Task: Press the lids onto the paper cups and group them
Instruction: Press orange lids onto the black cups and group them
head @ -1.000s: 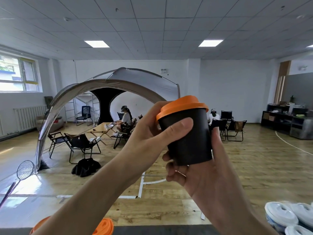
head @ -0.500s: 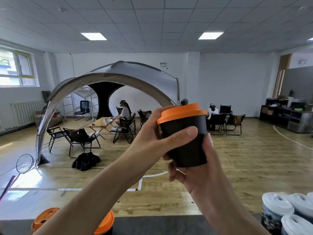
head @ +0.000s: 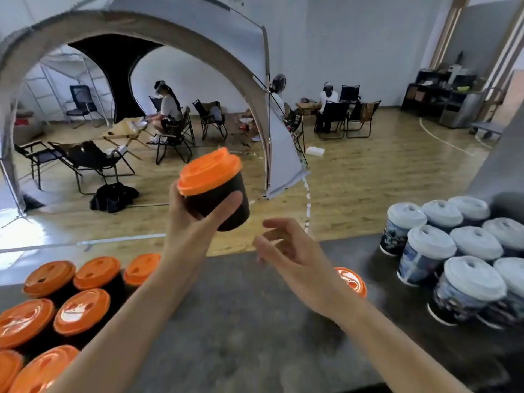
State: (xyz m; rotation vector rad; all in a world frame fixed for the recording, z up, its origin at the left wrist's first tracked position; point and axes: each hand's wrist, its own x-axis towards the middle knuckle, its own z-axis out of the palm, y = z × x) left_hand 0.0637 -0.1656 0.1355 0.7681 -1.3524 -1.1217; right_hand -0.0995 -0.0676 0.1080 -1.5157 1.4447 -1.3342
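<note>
My left hand (head: 195, 219) grips a black paper cup (head: 219, 198) with an orange lid (head: 208, 171) pressed on it, held tilted in the air above the far edge of the dark table (head: 241, 321). My right hand (head: 292, 251) hovers just right of and below the cup, fingers loosely spread, holding nothing. Several black cups with orange lids (head: 82, 310) stand grouped at the table's left. Several patterned cups with white lids (head: 431, 245) are grouped at the right. One more orange lid (head: 351, 280) shows behind my right wrist.
Beyond the table lies a wooden floor with a grey arched tent (head: 136, 26), folding chairs (head: 90, 163) and seated people. A dark shelf unit (head: 442, 95) stands at the far right wall.
My right hand has let go of the cup and dropped away to the right. The left hand now holds the cup alone, tilted. The view has tipped down, showing the table and both cup groups.
</note>
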